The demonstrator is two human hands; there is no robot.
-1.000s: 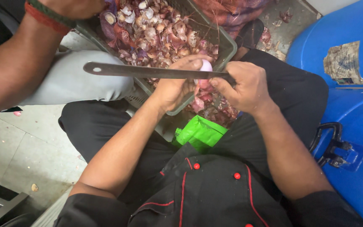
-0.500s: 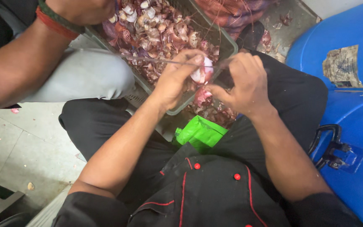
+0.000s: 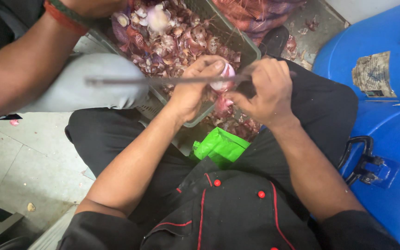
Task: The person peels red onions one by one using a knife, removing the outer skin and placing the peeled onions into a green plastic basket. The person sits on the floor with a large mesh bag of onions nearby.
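In the head view, the left hand [image 3: 195, 90] is closed around a small peeled onion [image 3: 222, 76], pinkish white, with the thumb pressed on its top; the onion sits between both hands, just over the near rim of the green plastic crate [image 3: 237, 39]. The right hand [image 3: 267, 90] is clenched on the handle of a long knife [image 3: 153, 81]; the thin blade, blurred, runs to the left across the crate and touches the onion. The crate is full of purple onion skins [image 3: 167, 46]; more skins lie on the lap below the hands. A green bag [image 3: 221, 146] lies between the knees. Another person's arm [image 3: 28, 69], with a red wristband, reaches into the crate at upper left. Blue drums [image 3: 385, 92] stand at the right.
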